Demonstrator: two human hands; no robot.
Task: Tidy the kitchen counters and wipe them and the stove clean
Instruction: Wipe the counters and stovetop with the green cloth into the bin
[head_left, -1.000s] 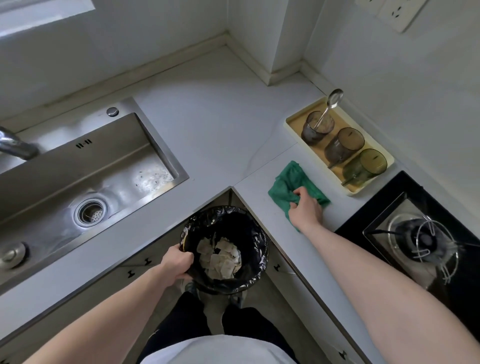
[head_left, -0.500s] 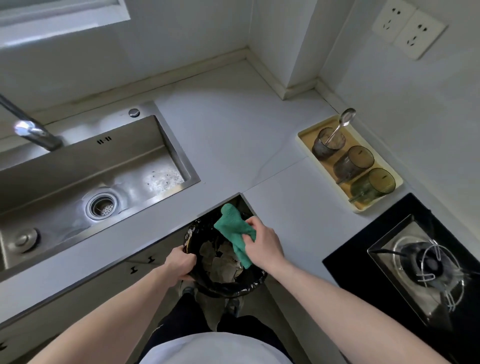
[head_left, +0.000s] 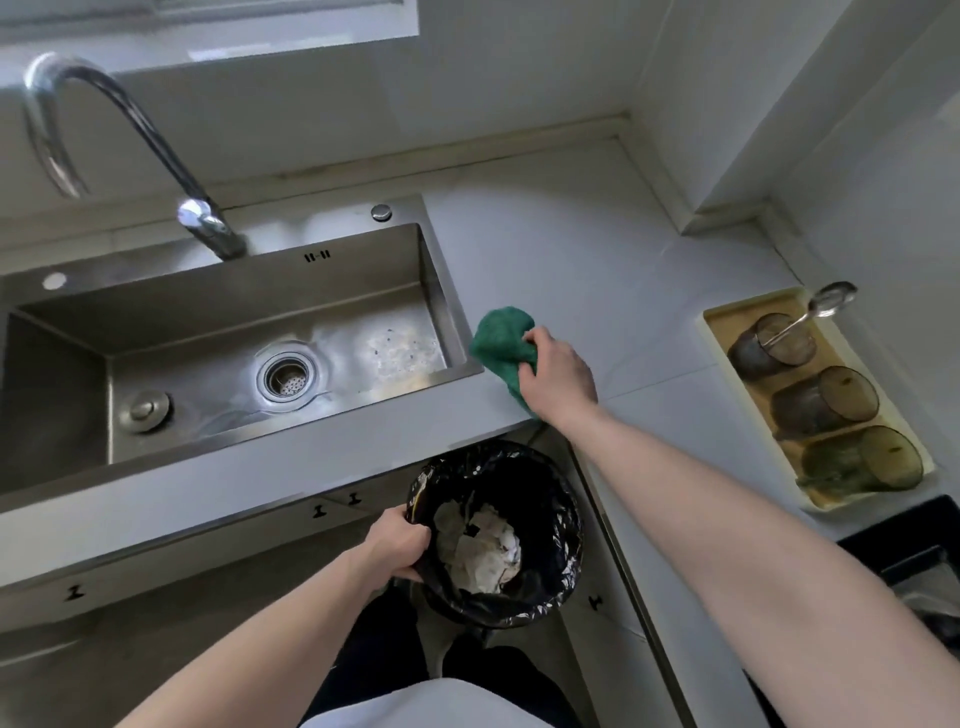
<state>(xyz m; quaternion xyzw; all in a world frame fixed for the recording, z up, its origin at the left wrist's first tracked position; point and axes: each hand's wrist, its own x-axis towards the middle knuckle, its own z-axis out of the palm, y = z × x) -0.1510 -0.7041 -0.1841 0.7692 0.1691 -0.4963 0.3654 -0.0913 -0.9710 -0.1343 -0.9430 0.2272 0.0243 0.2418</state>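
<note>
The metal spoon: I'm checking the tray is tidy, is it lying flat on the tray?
No, the metal spoon stands tilted inside the rearmost smoky glass cup.

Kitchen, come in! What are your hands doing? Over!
Right hand grips cloth on counter by sink. Left hand holds bin rim. Nothing blocking.

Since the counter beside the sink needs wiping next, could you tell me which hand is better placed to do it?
The right hand: it already grips the green cloth on the counter at the sink's corner. The left hand is occupied holding the bin rim below.

Pale tiled walls meet in a corner (window ledge above, daylit).
</note>
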